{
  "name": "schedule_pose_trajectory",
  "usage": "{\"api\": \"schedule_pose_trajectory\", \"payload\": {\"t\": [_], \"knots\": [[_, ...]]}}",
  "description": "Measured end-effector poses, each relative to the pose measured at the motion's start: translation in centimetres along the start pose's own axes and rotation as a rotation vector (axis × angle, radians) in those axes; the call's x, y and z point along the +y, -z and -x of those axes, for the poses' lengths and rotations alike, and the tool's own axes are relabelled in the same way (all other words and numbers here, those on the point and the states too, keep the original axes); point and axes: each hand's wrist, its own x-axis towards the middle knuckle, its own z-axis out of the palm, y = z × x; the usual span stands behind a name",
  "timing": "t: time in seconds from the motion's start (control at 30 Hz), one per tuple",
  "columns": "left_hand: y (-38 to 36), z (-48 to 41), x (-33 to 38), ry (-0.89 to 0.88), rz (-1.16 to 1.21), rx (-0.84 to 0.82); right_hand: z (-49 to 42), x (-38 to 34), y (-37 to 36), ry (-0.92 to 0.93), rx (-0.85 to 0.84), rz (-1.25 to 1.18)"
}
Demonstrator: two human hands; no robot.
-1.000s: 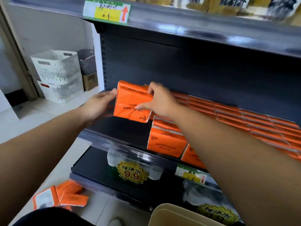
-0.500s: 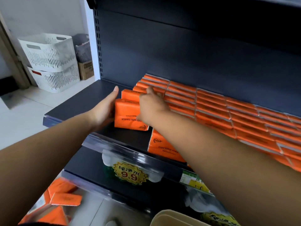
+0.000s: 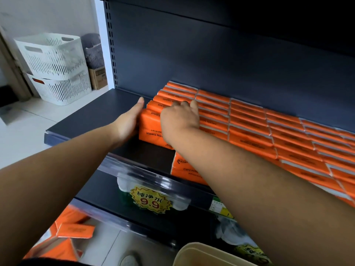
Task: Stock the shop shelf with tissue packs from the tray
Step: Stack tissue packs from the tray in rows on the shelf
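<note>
Our fingers (image 3: pixel 141 101), left hand (image 3: pixel 127 121) flat against the tissue pack (image 3: pixel 151 127), right hand (image 3: pixel 179 120) curled over it; stocked rows (image 3: pixel 249 121) right, bare shelf (image 3: pixel 92 116) left.

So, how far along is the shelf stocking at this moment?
Done: rows of orange packs fill the shelf at right. In hand: the left hand rests against one tissue pack, the right hand holds it from above, at the leftmost row's front. Left: bare shelf space at left; loose packs wait below.

shelf (image 3: pixel 92 116): matt dark painted metal | tissue packs (image 3: pixel 249 127): glossy orange plastic film | baskets (image 3: pixel 51 54): white slotted plastic | price rail (image 3: pixel 146 173): clear glossy plastic | floor (image 3: pixel 23 120): smooth pale tile
</note>
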Motion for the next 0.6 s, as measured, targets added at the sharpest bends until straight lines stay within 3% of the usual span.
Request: {"api": "schedule_pose_trajectory", "payload": {"t": [0.13,0.3,0.43,0.6], "knots": [[0.4,0.2,-0.2,-0.039,-0.084,0.273,0.1,0.3,-0.1,-0.057,0.0,-0.025],[-1.4,1.1,-0.7,-0.076,0.03,0.075,0.2,0.7,0.8,-0.075,0.018,-0.151],[-1.8,0.8,-1.2,-0.065,-0.006,0.142,1.0,2.5,1.1,-0.087,0.11,-0.283],[-2.7,2.2,-0.1,-0.071,-0.421,0.202,4.1,7.3,0.2,0.054,0.18,-0.347]]}}
